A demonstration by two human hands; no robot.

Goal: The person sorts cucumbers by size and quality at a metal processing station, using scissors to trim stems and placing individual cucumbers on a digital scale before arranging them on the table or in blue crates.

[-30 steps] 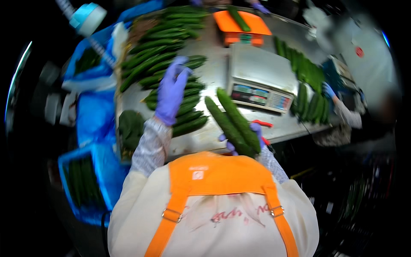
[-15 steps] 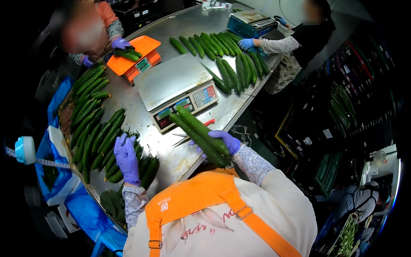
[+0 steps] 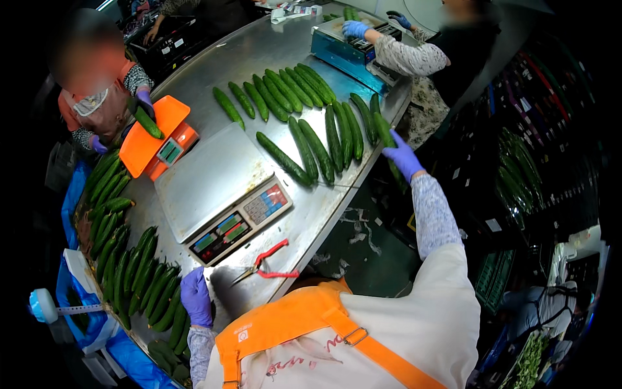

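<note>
My right hand [image 3: 403, 155], in a purple glove, reaches to the table's right edge. Its fingers are closed around a green cucumber [image 3: 383, 129], whose lower end hangs past the edge. Beside it, cucumbers [image 3: 346, 133] lie in two rows on the metal table. My left hand [image 3: 196, 298], also purple-gloved, is low on the left with curled fingers; whatever might be inside them is hidden. It is close to the front corner of a flat-topped scale [image 3: 217, 185] and to a pile of cucumbers [image 3: 139, 272]. Red-handled pruning shears [image 3: 267, 262] rest in front of the scale.
An orange scale [image 3: 155, 133] stands far left, where a co-worker's gloved hand [image 3: 144, 100] holds a cucumber. Another co-worker's blue-gloved hand [image 3: 356, 30] is over a blue scale [image 3: 343, 55]. Dark crates [image 3: 518, 97] are stacked to the right.
My right hand has moved far and right from in front of me, where it held two cucumbers. My left hand's spread fingers have curled. The right-hand co-worker's hand has moved from the cucumbers to the blue scale.
</note>
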